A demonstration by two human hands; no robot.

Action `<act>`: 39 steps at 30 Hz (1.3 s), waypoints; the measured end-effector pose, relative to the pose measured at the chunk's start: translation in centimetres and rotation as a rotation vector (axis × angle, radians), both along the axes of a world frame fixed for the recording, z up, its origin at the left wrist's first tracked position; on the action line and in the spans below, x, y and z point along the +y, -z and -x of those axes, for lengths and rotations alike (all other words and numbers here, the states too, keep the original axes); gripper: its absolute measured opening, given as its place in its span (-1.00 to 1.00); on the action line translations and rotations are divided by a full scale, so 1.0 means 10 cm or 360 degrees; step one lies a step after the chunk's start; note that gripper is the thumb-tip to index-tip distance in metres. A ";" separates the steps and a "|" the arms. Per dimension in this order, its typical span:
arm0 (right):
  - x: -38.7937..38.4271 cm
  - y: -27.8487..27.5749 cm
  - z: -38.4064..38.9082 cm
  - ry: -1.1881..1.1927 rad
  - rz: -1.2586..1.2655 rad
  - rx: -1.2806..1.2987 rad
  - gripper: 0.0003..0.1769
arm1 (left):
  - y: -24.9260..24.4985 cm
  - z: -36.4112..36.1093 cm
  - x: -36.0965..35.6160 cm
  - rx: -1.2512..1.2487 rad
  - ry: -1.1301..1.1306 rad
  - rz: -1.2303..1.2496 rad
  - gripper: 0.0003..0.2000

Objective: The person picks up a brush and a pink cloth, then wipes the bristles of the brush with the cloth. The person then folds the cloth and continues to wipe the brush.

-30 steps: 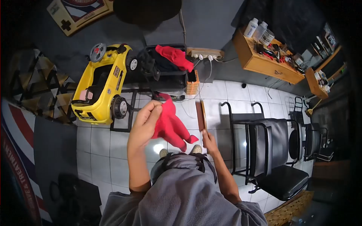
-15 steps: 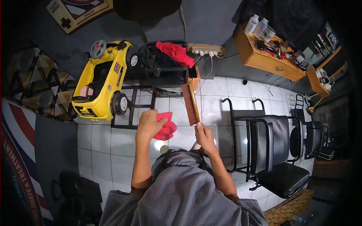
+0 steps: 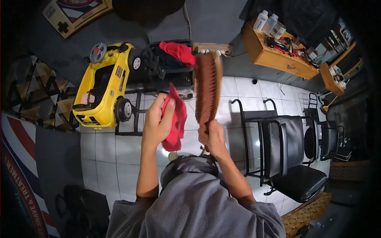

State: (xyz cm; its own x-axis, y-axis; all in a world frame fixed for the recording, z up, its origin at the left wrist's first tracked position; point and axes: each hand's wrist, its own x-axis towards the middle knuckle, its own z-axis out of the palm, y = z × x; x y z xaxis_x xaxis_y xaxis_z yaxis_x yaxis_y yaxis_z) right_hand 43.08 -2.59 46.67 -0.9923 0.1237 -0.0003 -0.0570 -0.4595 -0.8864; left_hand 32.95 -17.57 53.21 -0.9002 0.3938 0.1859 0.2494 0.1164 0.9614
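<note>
Hanging from my left hand (image 3: 157, 121) is a red cloth (image 3: 176, 123), pinched between thumb and fingers. My right hand (image 3: 213, 137) is closed around the handle end of a long brush (image 3: 208, 89) with a wooden back and reddish-brown bristles. The brush points up and away from me, its bristles facing left toward the cloth. Cloth and brush are apart, with a gap of floor between them. Motion blurs the bristles a little.
A yellow ride-on toy car (image 3: 105, 87) stands on a black frame at left. Beyond the hands is a black bin (image 3: 174, 73) with another red cloth (image 3: 177, 52). To the right are black chairs (image 3: 291, 154) and a wooden drawer shelf (image 3: 274, 57) carrying bottles and tools.
My right hand has raised the brush, which now looks larger and nearer the camera. The red cloth has been lifted a little and hangs longer from my left hand.
</note>
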 end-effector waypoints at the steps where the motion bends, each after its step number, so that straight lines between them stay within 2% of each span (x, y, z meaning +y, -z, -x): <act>1: -0.05 -0.12 0.05 0.0025 0.0145 0.0116 -0.57 | -0.04 0.00 0.03 0.0028 -0.0015 -0.0008 -0.86; 4: -0.18 0.11 0.13 0.0013 -0.0253 0.0051 -0.56 | -0.17 -0.01 0.18 0.0298 -0.0047 -0.0055 -0.87; 5: -0.20 0.32 0.14 0.0078 -0.0687 0.0068 -0.57 | -0.17 0.04 0.17 0.0357 0.0047 -0.0027 -0.89; 6: -0.16 0.82 0.11 0.0082 -0.0665 0.0017 -0.60 | -0.24 0.03 0.17 0.0289 0.0119 -0.0080 -0.89; 8: 0.00 1.19 0.01 0.0000 -0.1556 0.0026 -0.65 | -0.44 -0.06 0.16 0.0144 0.0259 -0.0188 -0.89; 9: 0.10 1.51 -0.11 -0.0206 -0.1783 -0.0296 -0.63 | -0.49 -0.07 0.14 0.0282 0.0273 -0.0173 -0.87; 10: 0.21 1.92 -0.26 -0.0408 -0.1997 -0.0620 -0.61 | -0.52 -0.09 0.12 0.0260 0.0224 -0.0236 -0.87; 11: 0.36 2.38 -0.45 -0.0460 -0.2023 -0.0793 -0.51 | -0.55 -0.11 0.09 0.0243 0.0174 -0.0301 -0.86; 13: 0.58 2.60 -0.81 -0.0306 -0.2036 -0.0772 -0.39 | -0.55 -0.15 0.01 0.0164 0.0107 -0.0343 -0.84; 15: 0.76 3.10 -0.95 -0.0217 -0.2054 -0.1108 -0.34 | -0.40 -0.16 0.02 0.0043 0.0076 -0.0384 -0.83; 16: 0.77 3.11 -0.93 -0.0170 -0.2053 -0.1285 -0.31 | -0.34 -0.17 0.03 -0.0024 0.0066 -0.0403 -0.83; 19: 0.90 2.98 -0.89 0.0024 -0.2056 -0.1242 -0.21 | -0.27 -0.21 0.07 -0.0146 0.0032 -0.0433 -0.83; 20: 0.92 3.00 -0.81 0.0248 -0.1650 -0.1284 -0.15 | -0.25 -0.21 0.09 -0.0168 0.0039 -0.0427 -0.83; 21: 0.89 2.44 -0.65 0.0202 -0.1185 -0.1426 -0.19 | -0.25 -0.21 0.13 -0.0110 0.0045 -0.0311 -0.84; 23: 0.70 1.57 -0.39 0.0449 -0.0529 -0.1074 -0.29 | -0.26 -0.25 0.19 -0.0077 0.0114 -0.0183 -0.85; 24: 0.61 1.31 -0.34 0.0457 -0.0051 -0.0694 -0.38 | -0.25 -0.26 0.23 -0.0049 0.0135 -0.0117 -0.85; 26: 0.34 0.80 -0.27 0.0634 -0.0222 -0.0145 -0.39 | -0.24 -0.30 0.35 0.0036 0.0237 -0.0102 -0.86; 28: 0.18 0.49 -0.21 0.0439 -0.0499 0.0154 -0.45 | -0.30 -0.34 0.45 0.0178 0.0277 0.0086 -0.87; 30: 0.06 0.70 -0.16 0.0290 -0.0574 -0.0081 -0.60 | -0.33 -0.36 0.50 0.0248 0.0212 0.0019 -0.89; 32: -0.01 0.79 -0.03 0.0394 -0.1210 0.0129 -0.69 | -0.41 -0.35 0.49 0.0215 0.0146 -0.0043 -0.89; 33: 0.02 1.13 -0.04 0.0126 -0.1444 -0.0095 -0.66 | -0.39 -0.31 0.47 0.0491 0.0066 -0.0008 -0.88; 34: 0.08 1.69 -0.06 -0.0172 -0.1820 -0.0188 -0.62 | -0.44 -0.32 0.44 0.0304 0.0109 -0.0177 -0.86; 35: 0.15 2.24 -0.14 -0.0480 -0.2184 -0.0292 -0.59 | -0.51 -0.32 0.40 0.0318 0.0057 -0.0292 -0.86; 36: 0.23 2.53 -0.29 -0.0755 -0.2305 -0.0455 -0.57 | -0.58 -0.33 0.35 0.0327 0.0004 -0.0406 -0.86; 37: 0.33 2.82 -0.47 -0.1037 -0.2414 -0.0621 -0.55 | -0.68 -0.34 0.32 0.0173 -0.0014 -0.0553 -0.86; 39: 0.60 3.65 -0.88 -0.1058 -0.2221 -0.0679 -0.53 | -0.58 -0.28 0.21 0.0358 -0.0049 -0.0342 -0.87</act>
State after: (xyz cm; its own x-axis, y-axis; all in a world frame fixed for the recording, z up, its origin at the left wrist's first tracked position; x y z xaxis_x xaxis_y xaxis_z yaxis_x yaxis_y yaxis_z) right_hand 51.93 3.42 10.20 -0.8245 -0.1687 -0.5401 0.1628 0.8435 -0.5119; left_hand 35.73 -15.51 59.06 -0.8380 0.2970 0.4578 0.4582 -0.0725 0.8859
